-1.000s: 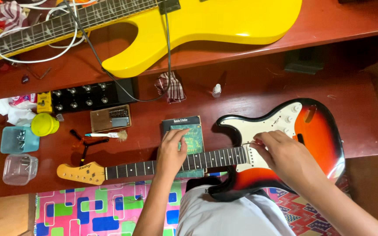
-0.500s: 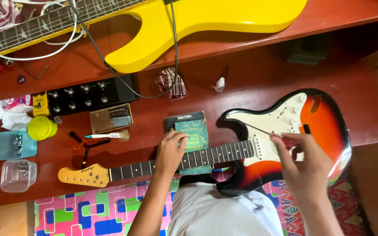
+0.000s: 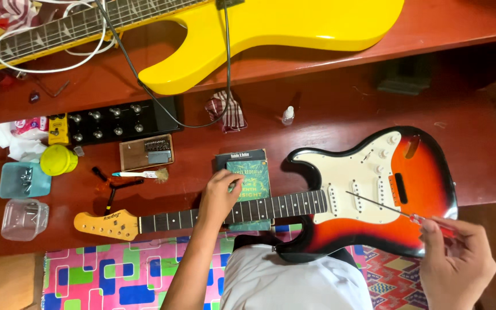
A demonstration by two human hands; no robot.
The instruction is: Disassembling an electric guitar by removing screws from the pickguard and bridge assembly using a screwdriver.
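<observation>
A sunburst electric guitar (image 3: 414, 172) with a white pickguard lies flat on the red wooden bench, its neck (image 3: 167, 220) running left over a green book (image 3: 249, 179). My left hand (image 3: 220, 195) presses down on the neck where it crosses the book. My right hand (image 3: 457, 258), at the lower right off the guitar's body, grips a thin screwdriver (image 3: 383, 205) with a red handle. The shaft slants up to the left and its tip hovers over the pickguard near the pickups.
A yellow guitar (image 3: 271, 34) lies on the raised shelf behind, with a black cable hanging down. On the bench sit a black pedal unit (image 3: 116, 121), a small brown box (image 3: 146, 152), a yellow lid (image 3: 58, 159), a blue tray (image 3: 24, 179), a clear tub (image 3: 24, 218), a small bottle (image 3: 287, 115) and a rag (image 3: 226, 111).
My right hand has drawn away from the pickguard to the lower right, now with the screwdriver in it. The left hand stays on the neck. The view has shifted slightly.
</observation>
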